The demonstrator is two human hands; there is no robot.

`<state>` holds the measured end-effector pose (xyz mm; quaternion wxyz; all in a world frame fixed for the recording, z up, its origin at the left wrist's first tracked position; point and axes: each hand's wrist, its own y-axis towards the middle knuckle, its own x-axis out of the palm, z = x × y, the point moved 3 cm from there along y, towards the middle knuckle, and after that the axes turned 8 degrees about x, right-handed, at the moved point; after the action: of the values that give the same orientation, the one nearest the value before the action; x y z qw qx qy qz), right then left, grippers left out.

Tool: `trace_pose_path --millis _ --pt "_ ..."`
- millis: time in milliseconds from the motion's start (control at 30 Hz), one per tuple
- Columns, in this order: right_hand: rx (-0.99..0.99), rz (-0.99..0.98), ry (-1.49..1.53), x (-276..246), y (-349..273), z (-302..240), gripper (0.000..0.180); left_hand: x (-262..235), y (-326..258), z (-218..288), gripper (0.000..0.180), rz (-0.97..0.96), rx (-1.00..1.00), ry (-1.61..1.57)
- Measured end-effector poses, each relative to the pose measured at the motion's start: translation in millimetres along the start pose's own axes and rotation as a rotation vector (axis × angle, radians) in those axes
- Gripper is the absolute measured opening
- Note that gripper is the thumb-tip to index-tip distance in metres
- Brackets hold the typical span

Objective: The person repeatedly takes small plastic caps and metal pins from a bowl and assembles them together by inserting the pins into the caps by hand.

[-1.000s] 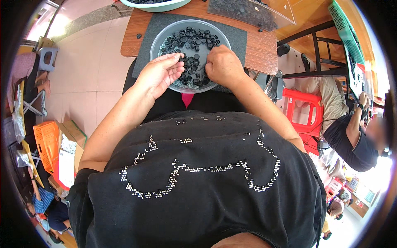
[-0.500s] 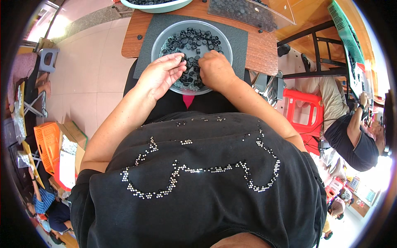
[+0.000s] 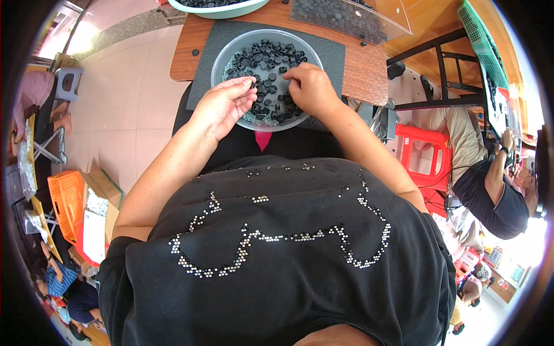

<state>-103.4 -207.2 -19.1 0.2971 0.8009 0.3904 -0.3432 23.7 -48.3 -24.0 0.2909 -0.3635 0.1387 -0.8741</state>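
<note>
A clear round basin (image 3: pixel 217 63) holds many small black round caps (image 3: pixel 271 57) and some thin greenish pieces (image 3: pixel 262 120). Over its left side, my left hand (image 3: pixel 229 102) is palm up, pinching a small black cap (image 3: pixel 253 85) between thumb and fingertips. My right hand (image 3: pixel 313 89) is over the right side of the basin, back upward, with the fingers curled and the thumb near the index finger. Any piece inside the right hand's pinch is hidden. A black cap shows close to its index fingertip.
Beneath the basin lies a dark mat (image 3: pixel 202 86) on a brown wooden table (image 3: pixel 366 72). A pale green basin (image 3: pixel 231 8) of black parts and a clear tray (image 3: pixel 346 20) stand behind. To the right are a red stool (image 3: pixel 424 153) and a seated person (image 3: pixel 490 196).
My right hand has shifted right and slightly up, away from the middle of the basin, uncovering more caps. My left hand keeps its pinch, almost in place.
</note>
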Motion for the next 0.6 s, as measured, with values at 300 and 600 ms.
trace_pose_path --millis 300,600 --pt "-0.086 -0.076 0.012 4 -2 -15 0.013 2 2 -2 0.023 -0.003 -0.014 0.014" --pt "-0.136 -0.096 -0.096 20 -3 -15 0.006 4 2 -1 0.024 0.005 -0.020 0.040"
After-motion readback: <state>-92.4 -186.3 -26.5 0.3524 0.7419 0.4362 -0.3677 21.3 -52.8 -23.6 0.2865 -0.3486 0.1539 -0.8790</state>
